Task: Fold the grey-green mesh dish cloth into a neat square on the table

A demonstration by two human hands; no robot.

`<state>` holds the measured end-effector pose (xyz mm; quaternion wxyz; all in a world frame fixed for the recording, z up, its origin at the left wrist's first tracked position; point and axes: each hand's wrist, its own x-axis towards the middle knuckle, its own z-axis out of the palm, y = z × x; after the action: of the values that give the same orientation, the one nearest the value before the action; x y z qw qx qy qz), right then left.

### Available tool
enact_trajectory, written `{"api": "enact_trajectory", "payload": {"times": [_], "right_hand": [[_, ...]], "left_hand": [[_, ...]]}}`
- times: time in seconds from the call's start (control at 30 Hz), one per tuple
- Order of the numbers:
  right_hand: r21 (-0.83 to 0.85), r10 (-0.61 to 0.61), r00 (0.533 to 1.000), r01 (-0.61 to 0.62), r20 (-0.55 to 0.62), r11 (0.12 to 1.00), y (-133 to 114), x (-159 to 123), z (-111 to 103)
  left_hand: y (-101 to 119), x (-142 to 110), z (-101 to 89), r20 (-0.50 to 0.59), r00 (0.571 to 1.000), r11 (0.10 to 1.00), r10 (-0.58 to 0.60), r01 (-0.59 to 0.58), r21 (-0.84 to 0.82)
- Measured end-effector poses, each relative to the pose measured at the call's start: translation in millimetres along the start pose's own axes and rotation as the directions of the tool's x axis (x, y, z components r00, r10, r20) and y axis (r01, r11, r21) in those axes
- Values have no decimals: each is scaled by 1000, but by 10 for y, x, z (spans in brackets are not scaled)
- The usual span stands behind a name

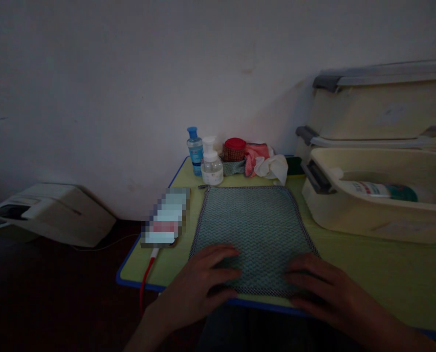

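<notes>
A blue-green woven cleaning cloth [254,225] with a dark checked border lies spread flat on the yellow-green table [372,274]. My left hand [208,278] is over the cloth's near left corner, its fingers apart and stretched to the right. Over the near right corner is my right hand [324,286], slightly blurred, with its fingers spread towards the left. Neither hand grips anything that I can see. Whether the fingertips press on the cloth or hover just above it, I cannot tell.
Left of the cloth lies a phone [166,217] with a red cable [142,288]. Behind stand a blue bottle [195,154], a clear pump bottle [212,168], a red-lidded container [234,150] and crumpled cloths [271,167]. A cream bin [379,215] holding a bottle stands right.
</notes>
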<state>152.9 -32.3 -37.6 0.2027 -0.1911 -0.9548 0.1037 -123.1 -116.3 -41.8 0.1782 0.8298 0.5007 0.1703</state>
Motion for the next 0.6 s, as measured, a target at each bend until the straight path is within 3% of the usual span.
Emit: {"api": "enact_trajectory", "payload": {"times": [0.23, 0.47, 0.6], "right_hand": [[-133, -54, 996, 45, -70, 990, -72, 12, -84], [-96, -32, 999, 28, -37, 995, -43, -66, -140], [-120, -45, 996, 35, -79, 992, -9, -121, -113]], "left_hand": [[9, 14, 3, -21, 1000, 999, -13, 13, -40], [-15, 30, 21, -14, 999, 997, -37, 36, -66], [-21, 28, 35, -32, 999, 996, -43, 40, -74]]}}
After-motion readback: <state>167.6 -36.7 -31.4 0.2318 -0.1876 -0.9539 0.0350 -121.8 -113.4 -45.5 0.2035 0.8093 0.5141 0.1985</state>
